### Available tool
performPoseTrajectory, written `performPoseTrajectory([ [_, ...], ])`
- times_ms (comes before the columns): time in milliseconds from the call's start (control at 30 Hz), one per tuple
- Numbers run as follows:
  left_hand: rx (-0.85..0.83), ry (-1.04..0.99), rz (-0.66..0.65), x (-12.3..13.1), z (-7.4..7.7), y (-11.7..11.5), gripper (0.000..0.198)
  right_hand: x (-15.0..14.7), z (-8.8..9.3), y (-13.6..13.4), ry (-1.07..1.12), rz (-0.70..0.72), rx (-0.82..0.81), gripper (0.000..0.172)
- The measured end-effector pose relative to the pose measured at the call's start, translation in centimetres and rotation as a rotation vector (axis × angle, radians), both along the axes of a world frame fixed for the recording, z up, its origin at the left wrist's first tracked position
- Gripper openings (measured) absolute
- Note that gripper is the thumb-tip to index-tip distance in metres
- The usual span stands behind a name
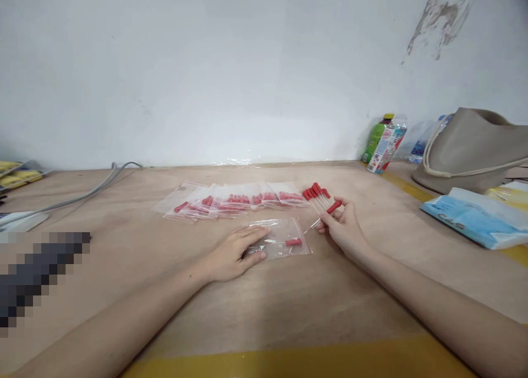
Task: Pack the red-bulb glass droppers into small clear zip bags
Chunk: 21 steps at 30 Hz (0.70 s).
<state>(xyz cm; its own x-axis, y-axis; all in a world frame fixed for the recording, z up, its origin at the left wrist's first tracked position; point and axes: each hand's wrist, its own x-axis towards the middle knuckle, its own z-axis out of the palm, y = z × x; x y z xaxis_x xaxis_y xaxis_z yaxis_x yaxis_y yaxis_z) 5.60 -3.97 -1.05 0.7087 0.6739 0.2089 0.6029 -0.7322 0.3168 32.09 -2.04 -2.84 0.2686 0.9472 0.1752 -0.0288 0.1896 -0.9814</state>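
The left hand (pixel 237 254) lies flat, fingers spread, on a clear bag (pixel 278 235) on the surface (pixel 247 312). The right hand (pixel 346 226), nearer the bag's red-lined edge, pinches a red-bulbed dropper (pixel 333 207) slantwise, thin tip angled down-left towards that edge.

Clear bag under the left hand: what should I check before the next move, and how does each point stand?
1. Clear bag steadied: ok, the left hand rests on it.
2. Held dropper gripped: ok, in the right hand.
3. Its tip aimed: ok, pointing toward the bag's right edge.
4. Bag mouth parted: cannot tell.
5. Bagged dropper inside: ok, its red bulb lies short of the right edge.
6. Loose droppers off the bag: ok, bunched beyond it.
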Motion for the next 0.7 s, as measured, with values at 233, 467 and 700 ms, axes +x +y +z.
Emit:
performPoseTrajectory([
  [233, 0.007, 0.003, 0.0, 0.0, 0.0, 0.1, 0.049, -1.2, 0.2, -0.9, 0.163, 0.134, -0.055, 0.051],
  [467, 0.027, -0.01, -0.016, 0.0, 0.0, 0.1, 0.048, -0.5, -0.1, -1.0, -0.147, 0.334, -0.16, 0.027],
  [700, 0.02, -0.011, -0.016, 0.1, 0.1, 0.1, 0.049, -0.2, 0.7, -1.1, -0.619, 0.454, -0.084, 0.026],
])
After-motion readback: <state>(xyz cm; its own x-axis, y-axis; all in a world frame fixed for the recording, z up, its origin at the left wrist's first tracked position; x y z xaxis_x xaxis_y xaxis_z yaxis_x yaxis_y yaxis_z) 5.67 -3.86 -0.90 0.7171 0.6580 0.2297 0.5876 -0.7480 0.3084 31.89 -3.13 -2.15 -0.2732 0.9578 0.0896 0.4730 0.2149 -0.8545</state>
